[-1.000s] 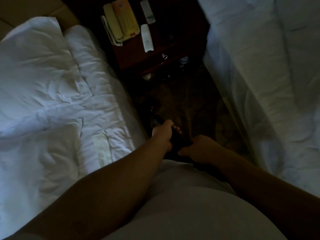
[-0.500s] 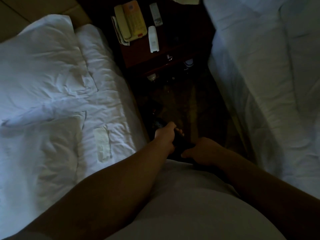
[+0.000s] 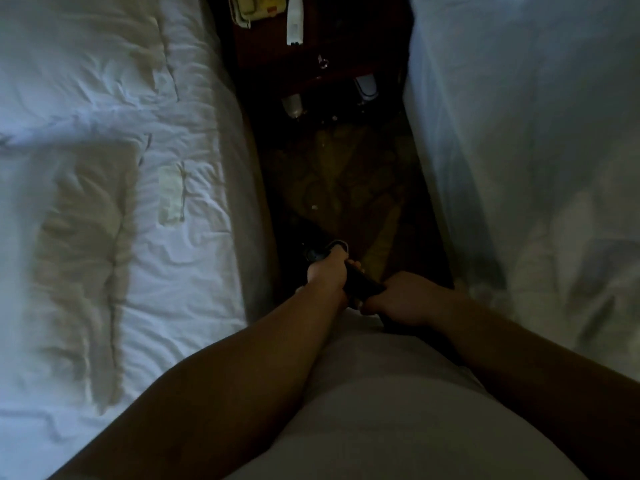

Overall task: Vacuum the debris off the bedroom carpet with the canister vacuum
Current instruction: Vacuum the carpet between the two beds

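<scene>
I stand in a dim aisle of patterned brown carpet [image 3: 349, 181] between two beds. Both hands hold the black vacuum wand [image 3: 363, 287] in front of my waist. My left hand [image 3: 327, 271] grips it further forward, near a dark fitting with a pale ring [image 3: 337, 244]. My right hand [image 3: 401, 301] grips the wand's rear end close to my body. The wand runs forward and left into shadow along the left bed; its floor head is hidden in the dark. A small pale speck of debris [image 3: 314, 207] lies on the carpet ahead.
A white rumpled bed [image 3: 121, 168] fills the left, another white bed [image 3: 519, 150] the right. A dark wooden nightstand [image 3: 332, 50] closes the aisle's far end, with a telephone [image 3: 256, 6] and a white remote [image 3: 295, 22] on top and small objects on the floor beneath.
My view has moved forward and tilted down, so the nightstand sits higher in frame and more carpet shows. Both hands keep the same grip on the wand.
</scene>
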Demonstrator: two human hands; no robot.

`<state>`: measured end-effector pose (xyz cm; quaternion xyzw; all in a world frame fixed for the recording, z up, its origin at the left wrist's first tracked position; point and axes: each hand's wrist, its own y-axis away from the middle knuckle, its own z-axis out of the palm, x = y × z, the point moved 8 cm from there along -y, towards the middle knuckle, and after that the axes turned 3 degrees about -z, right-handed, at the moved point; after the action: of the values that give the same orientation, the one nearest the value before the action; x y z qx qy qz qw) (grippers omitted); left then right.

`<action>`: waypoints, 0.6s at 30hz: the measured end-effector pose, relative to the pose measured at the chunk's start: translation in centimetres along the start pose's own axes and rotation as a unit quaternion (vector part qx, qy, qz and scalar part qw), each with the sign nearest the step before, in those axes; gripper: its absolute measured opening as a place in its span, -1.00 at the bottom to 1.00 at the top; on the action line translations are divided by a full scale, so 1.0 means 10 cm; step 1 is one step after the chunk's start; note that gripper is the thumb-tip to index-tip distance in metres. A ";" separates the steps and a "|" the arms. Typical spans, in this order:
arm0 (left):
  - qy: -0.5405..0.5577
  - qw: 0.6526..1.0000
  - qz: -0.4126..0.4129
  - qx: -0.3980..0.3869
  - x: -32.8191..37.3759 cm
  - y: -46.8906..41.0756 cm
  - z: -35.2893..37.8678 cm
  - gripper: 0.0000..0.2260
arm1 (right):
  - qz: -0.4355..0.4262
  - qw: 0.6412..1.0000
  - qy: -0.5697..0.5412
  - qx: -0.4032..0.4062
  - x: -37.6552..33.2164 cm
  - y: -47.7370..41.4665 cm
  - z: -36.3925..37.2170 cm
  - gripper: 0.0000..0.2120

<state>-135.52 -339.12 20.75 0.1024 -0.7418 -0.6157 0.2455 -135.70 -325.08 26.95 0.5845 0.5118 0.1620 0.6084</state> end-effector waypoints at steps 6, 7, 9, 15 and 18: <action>-0.011 1.000 -0.027 -0.002 -0.79 0.32 0.06 -0.87 | 0.038 0.999 0.004 -0.003 0.60 0.51 0.27 -0.75; -0.009 0.999 -0.032 -0.014 -0.89 0.36 0.12 -0.86 | 0.049 0.999 0.000 0.002 0.73 0.57 0.30 -0.74; -0.010 0.999 -0.038 -0.031 -1.05 0.44 0.22 -0.88 | 0.069 0.997 -0.018 0.017 0.95 0.67 0.33 -0.73; -0.030 0.996 -0.042 -0.069 -1.31 0.52 0.47 -0.90 | 0.086 0.995 -0.033 0.039 1.24 0.88 0.37 -0.72; -0.036 0.994 -0.041 -0.092 -1.34 0.53 0.55 -0.93 | 0.102 0.992 -0.042 0.062 1.30 0.95 0.35 -0.69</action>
<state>-125.93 -327.16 22.02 0.0876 -0.6857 -0.6941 0.2012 -123.54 -314.17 28.89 0.6765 0.4327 0.1664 0.5722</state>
